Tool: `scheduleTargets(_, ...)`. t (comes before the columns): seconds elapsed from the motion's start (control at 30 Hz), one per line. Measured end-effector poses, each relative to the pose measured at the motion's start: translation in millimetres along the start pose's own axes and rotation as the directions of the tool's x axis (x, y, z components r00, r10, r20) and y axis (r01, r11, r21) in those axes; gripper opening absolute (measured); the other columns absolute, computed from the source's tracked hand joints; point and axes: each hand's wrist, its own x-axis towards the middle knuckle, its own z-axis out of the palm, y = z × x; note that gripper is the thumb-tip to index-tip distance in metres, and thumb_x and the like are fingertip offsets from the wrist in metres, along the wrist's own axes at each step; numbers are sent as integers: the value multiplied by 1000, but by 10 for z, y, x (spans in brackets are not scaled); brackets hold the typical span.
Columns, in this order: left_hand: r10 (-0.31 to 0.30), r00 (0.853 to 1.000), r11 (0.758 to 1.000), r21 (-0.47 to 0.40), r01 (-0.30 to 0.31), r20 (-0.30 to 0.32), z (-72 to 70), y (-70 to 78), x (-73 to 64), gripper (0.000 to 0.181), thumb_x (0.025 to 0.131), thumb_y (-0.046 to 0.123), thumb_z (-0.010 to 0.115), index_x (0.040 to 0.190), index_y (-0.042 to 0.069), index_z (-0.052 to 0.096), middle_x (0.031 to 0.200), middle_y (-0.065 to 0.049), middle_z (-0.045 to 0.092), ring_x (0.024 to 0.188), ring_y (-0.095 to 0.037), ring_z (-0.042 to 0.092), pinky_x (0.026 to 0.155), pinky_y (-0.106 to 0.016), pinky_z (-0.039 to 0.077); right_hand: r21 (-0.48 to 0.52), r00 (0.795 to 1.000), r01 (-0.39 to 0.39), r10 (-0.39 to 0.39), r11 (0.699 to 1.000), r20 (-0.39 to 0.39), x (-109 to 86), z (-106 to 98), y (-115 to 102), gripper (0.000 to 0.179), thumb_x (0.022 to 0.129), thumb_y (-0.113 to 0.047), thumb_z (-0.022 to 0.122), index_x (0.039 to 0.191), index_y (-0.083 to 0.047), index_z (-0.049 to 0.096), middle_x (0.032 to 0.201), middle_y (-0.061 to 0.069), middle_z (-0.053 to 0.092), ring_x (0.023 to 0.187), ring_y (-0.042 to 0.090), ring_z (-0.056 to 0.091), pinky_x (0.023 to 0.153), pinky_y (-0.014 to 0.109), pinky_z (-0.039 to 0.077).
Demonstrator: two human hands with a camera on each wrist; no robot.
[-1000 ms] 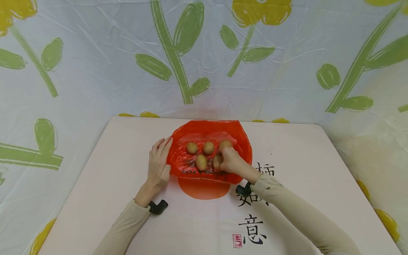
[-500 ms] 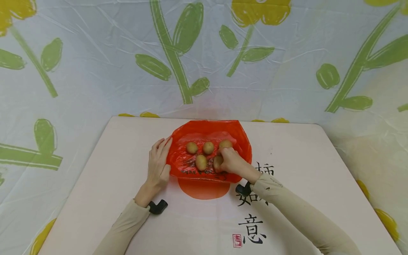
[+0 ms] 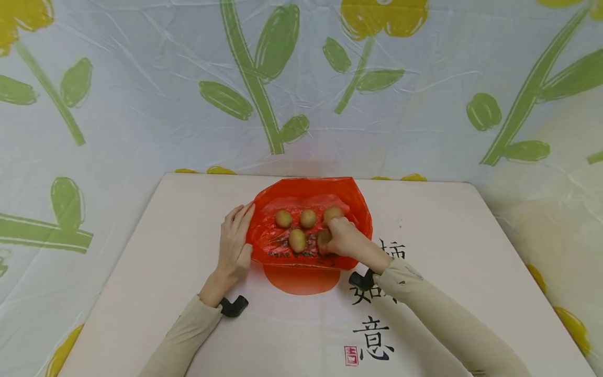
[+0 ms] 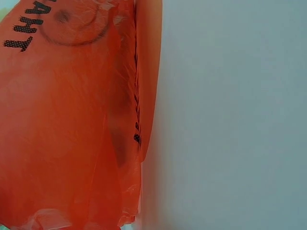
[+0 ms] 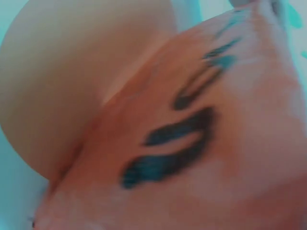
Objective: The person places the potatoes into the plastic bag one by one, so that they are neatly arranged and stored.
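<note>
A red plastic bag (image 3: 273, 193) with dark print lies wide-mouthed on the pale table, several potatoes inside it. One potato (image 3: 323, 239) at the near right is gripped by the fingertips of my right hand (image 3: 346, 238), which reaches in over the bag's right side. Just beyond those fingers is another potato (image 3: 333, 212), partly covered by the hand. My left hand (image 3: 233, 243) rests along the bag's left edge, fingers extended and thumb apart from them. The left wrist view shows the bag's outer wall (image 4: 57, 124); the right wrist view has its printed side (image 5: 240, 158) up close.
Other potatoes, such as the near middle one (image 3: 297, 241), sit in the bag to the left. An orange printed disc (image 3: 301, 280) and black characters (image 3: 373, 340) mark the tabletop (image 3: 278, 335). A flowered sheet (image 3: 179, 120) hangs behind the table's back edge.
The potato under my right fingers has shifted very slightly, and that hand and wrist have moved a touch to the right. My left hand and the other potatoes stay put.
</note>
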Motion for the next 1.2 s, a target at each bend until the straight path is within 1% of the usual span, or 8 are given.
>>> scheduleTargets(0.27,-1,999,999,-32,2,34,-36,-5,14,81,66,4,32,146,-4,43,149,-17,43,135,-40,33,99,-57,27,22,999,27,-26,999,-41,-144,-123,-106,31,76,-16,82,95,-2,62,74,6,50,71,23,50,62,33,38)
scheduleTargets(0.37,3,998,999,-44,-1,58,-55,-12,28,83,65,3,33,147,-4,41,151,-17,41,135,-40,31,104,-57,24,49,993,68,-63,996,-99,-213,-175,-138,28,76,-14,81,95,-4,63,83,8,56,78,26,54,66,34,44)
scheduleTargets(0.53,1,996,999,-49,4,93,-85,-31,33,83,65,5,34,148,-4,39,153,-16,38,136,-38,30,109,-56,21,43,964,142,-128,989,-232,-357,-274,-155,33,81,-12,77,111,-4,68,107,10,66,102,31,61,87,45,51)
scheduleTargets(0.67,1,994,999,-51,4,107,-111,-50,38,83,67,6,35,149,-3,37,154,-15,36,137,-37,29,108,-56,21,42,924,170,-145,984,-354,-482,-367,-150,37,83,-15,78,115,0,68,111,13,67,103,31,61,89,47,50)
scheduleTargets(0.73,11,994,999,-53,-5,110,-124,-61,50,82,67,6,37,149,-3,37,155,-15,35,136,-38,29,108,-56,21,35,888,200,-166,979,-429,-530,-398,-131,33,83,-14,77,112,0,69,110,13,68,103,32,62,89,48,50)
scheduleTargets(0.8,27,993,998,-54,-21,112,-137,-71,68,81,69,7,38,149,-3,37,155,-16,35,136,-39,29,108,-57,21,10,839,231,-194,973,-508,-574,-419,-107,29,83,-12,77,109,0,69,108,13,67,102,31,62,88,48,50)
scheduleTargets(1.0,72,989,997,-27,-69,125,-207,-76,140,69,84,23,36,148,-3,39,153,-21,35,136,-42,29,103,-61,23,-133,648,328,-325,935,-689,-666,-464,41,29,82,-4,74,110,-1,69,109,12,67,105,30,61,90,45,51)
scheduleTargets(1.2,108,981,991,66,-120,160,-406,3,253,66,94,34,33,151,2,36,156,-20,31,138,-44,25,101,-64,24,-248,465,464,-472,850,-749,-722,-579,240,36,84,-7,67,119,3,66,122,19,63,113,34,59,104,26,41)
